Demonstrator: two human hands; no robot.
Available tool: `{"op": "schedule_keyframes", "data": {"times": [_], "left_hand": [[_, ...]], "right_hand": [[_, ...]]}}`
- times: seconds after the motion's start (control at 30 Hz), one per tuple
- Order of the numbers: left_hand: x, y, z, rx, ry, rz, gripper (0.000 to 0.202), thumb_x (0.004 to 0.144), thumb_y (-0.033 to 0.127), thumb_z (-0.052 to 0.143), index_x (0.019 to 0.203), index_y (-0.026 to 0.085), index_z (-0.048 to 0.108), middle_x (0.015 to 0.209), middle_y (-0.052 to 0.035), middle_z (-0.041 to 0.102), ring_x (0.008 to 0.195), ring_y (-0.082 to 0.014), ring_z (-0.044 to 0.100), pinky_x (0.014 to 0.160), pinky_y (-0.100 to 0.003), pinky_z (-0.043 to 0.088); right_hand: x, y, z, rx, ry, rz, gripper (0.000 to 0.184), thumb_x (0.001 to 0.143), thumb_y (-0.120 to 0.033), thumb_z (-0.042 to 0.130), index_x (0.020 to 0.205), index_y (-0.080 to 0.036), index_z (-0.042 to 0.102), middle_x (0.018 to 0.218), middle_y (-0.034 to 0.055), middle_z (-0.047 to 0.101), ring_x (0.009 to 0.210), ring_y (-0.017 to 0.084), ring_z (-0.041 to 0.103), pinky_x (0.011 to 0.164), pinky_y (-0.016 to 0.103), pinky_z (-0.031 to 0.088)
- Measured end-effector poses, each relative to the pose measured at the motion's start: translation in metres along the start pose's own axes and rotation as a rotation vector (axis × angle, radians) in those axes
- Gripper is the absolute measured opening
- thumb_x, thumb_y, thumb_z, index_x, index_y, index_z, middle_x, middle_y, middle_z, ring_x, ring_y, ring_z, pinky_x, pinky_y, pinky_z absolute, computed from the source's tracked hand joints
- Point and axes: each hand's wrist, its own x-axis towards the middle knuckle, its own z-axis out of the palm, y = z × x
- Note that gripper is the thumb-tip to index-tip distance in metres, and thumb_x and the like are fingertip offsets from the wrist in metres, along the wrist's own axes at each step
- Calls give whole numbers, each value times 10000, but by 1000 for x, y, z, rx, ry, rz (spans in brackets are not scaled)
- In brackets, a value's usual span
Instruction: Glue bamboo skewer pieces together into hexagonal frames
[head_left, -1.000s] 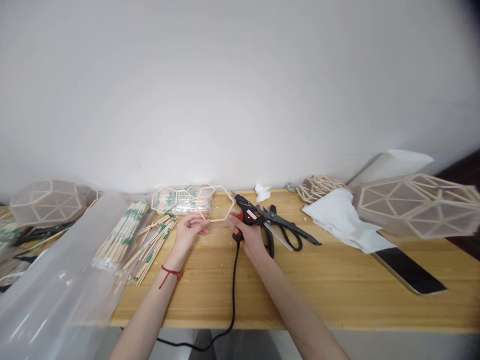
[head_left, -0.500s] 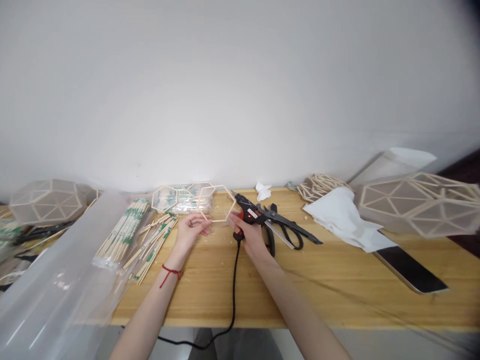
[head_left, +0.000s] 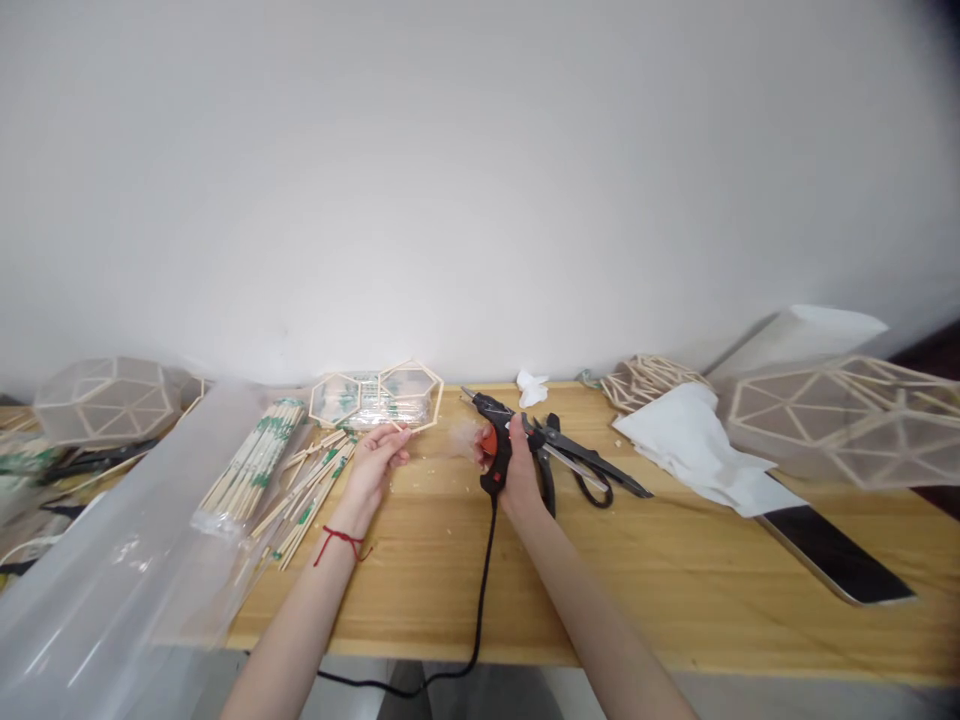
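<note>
Between the fingertips of my left hand [head_left: 373, 465] is the near edge of a hexagonal wooden stick frame [head_left: 439, 403], lifted and tilted. A second hexagon frame [head_left: 311, 397] shows behind it to the left; whether the two are joined, I cannot tell. My right hand [head_left: 520, 475] grips a black and orange hot glue gun [head_left: 491, 470], its nozzle pointing up and left, apart from the frame. Some translucent wispy material [head_left: 463, 438] shows by the right fingers. Black-handled scissors [head_left: 600, 463] lie just right of the gun.
A wrapped chopstick bundle [head_left: 251, 460] and loose sticks [head_left: 304, 505] lie left, beside plastic sheeting [head_left: 112, 590]. Another wrapped pack [head_left: 397, 410] sits at the wall. Covered stick shapes [head_left: 109, 402] stand at both ends. White tissue [head_left: 694, 445] overlaps a phone [head_left: 840, 555]. The gun's cord [head_left: 484, 590] drops over the table edge.
My right hand has drawn the glue gun away from the frame and turned it more upright. In my left hand the hexagon frame has shifted left and tilted.
</note>
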Motion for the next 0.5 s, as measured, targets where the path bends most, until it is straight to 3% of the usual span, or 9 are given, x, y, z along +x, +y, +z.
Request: {"op": "schedule_keyframes", "data": {"times": [0.23,0.5], "left_hand": [[-1,9,0,-25,29,43,322,517,274,832,751,122,671,665,-12,684,425,-25,499,421,-143,396],[-2,12,1,-10,50,78,345,495,292,840,739,128,661,597,7,654,409,-33,492,414,-152,377]], "right_hand": [[-4,-3,1,-150,-197,-65,590,730,-741,425,496,-208,523,531,58,583,590,195,582,505,295,441],[-3,6,-5,-351,-174,1,669,698,-813,350,555,-209,600,448,35,530,485,170,539,452,272,391]]}}
